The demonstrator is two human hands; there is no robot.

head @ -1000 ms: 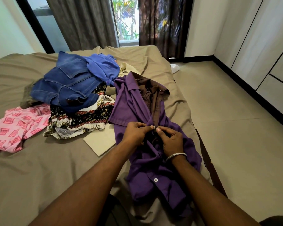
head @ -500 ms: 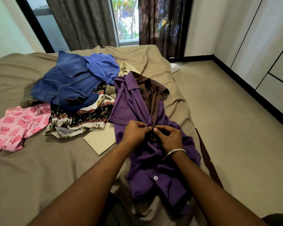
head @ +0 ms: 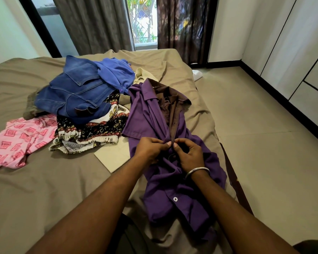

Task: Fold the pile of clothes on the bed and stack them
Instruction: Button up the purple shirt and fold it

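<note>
The purple shirt (head: 165, 173) lay lengthwise along the bed's (head: 44, 189) right edge. Over its front the left hand (head: 151, 149) and right hand (head: 189, 154) met, fingers curled, each pinching the placket. Beyond, toward the bed's middle, the denim jacket (head: 75, 94) topped the pile beside a pink garment (head: 18, 140).

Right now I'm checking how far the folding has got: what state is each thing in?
purple shirt: unfolded, front pinched by both hands
left hand: pinching the shirt front
right hand: pinching the shirt front
brown shirt: crumpled, partly under the purple one
jeans: roughly folded, on top of the pile
blue top: crumpled
patterned cloth: bunched
pink cloth: spread, unfolded
curtains: parted
</note>
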